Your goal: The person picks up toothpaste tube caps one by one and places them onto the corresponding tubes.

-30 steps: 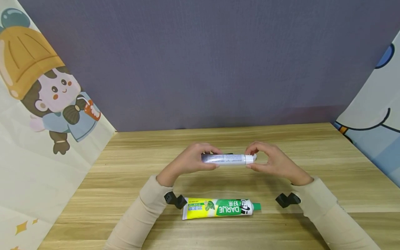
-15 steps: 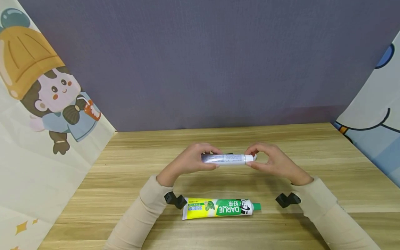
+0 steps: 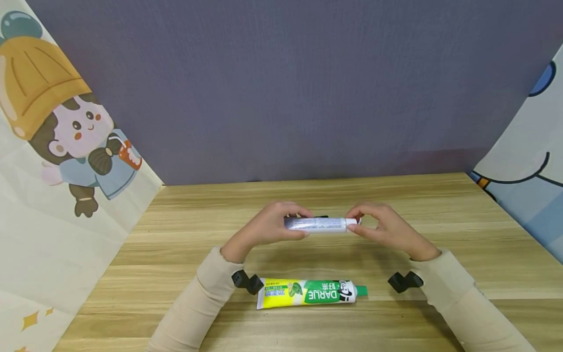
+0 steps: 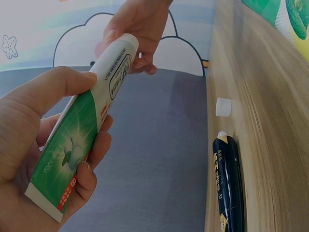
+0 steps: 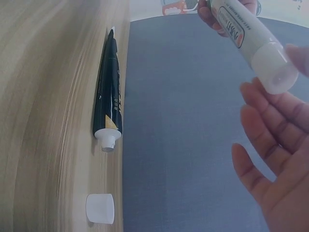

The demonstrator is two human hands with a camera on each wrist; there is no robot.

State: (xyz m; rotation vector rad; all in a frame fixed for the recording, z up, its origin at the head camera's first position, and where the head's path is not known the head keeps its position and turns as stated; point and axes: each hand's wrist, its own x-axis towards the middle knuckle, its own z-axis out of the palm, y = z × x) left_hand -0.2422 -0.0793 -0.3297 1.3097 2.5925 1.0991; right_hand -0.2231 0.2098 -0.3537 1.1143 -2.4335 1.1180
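Observation:
My left hand [image 3: 266,227] grips a green-and-white toothpaste tube [image 4: 91,116] above the table, its thumb on the near side and fingers behind. The tube lies nearly level, its white cap [image 5: 273,67] pointing right. My right hand [image 3: 387,227] pinches that cap between thumb and forefinger, with the other fingers spread loosely below in the right wrist view. Behind the held tube, a black toothpaste tube [image 5: 110,92] lies on the table with its nozzle bare. A loose white cap [image 5: 100,208] sits just beyond that nozzle. The held tube mostly hides both in the head view.
Between the forearms, a yellow-and-green Darlie toothpaste tube [image 3: 308,293] lies on the wooden table [image 3: 198,293], its green cap to the right. A grey-blue panel [image 3: 286,88] rises at the table's back edge. Printed cartoon sheets [image 3: 79,127] stand on both sides.
My right thumb and forefinger have shifted slightly on the cap, the thumb now covering more of it. The left hand and the held tube have barely moved.

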